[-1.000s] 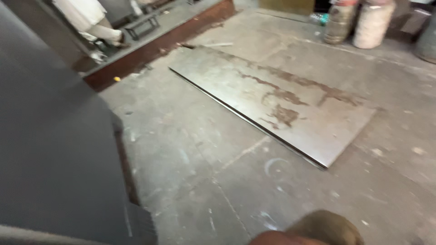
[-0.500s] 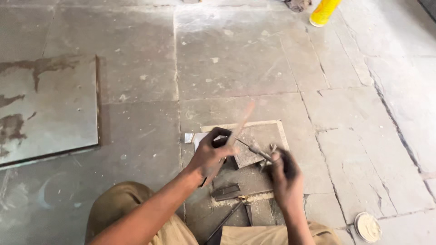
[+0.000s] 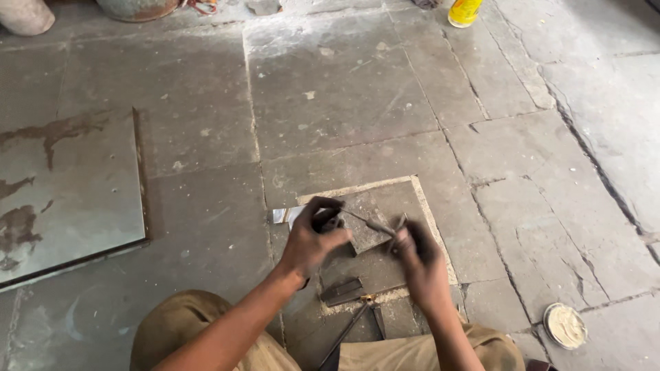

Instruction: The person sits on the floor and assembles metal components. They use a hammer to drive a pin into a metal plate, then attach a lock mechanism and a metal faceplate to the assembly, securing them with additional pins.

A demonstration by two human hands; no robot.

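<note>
Metal rod (image 3: 368, 223), thin and dark, spans between both hands above a square stone slab (image 3: 419, 206) set in the floor. Left hand (image 3: 313, 237) curled tight around a small dark part at the rod's left end. Right hand (image 3: 416, 257) pinched shut on the other end. Flat metal piece (image 3: 342, 288) lies on the slab just below the hands. Round open tin (image 3: 565, 325) well apart, lower right. Large metal sheet (image 3: 65, 192) on floor, left.

L hand (image 3: 313, 237), R hand (image 3: 416, 257) grip thin rod (image 3: 371, 223).
</note>
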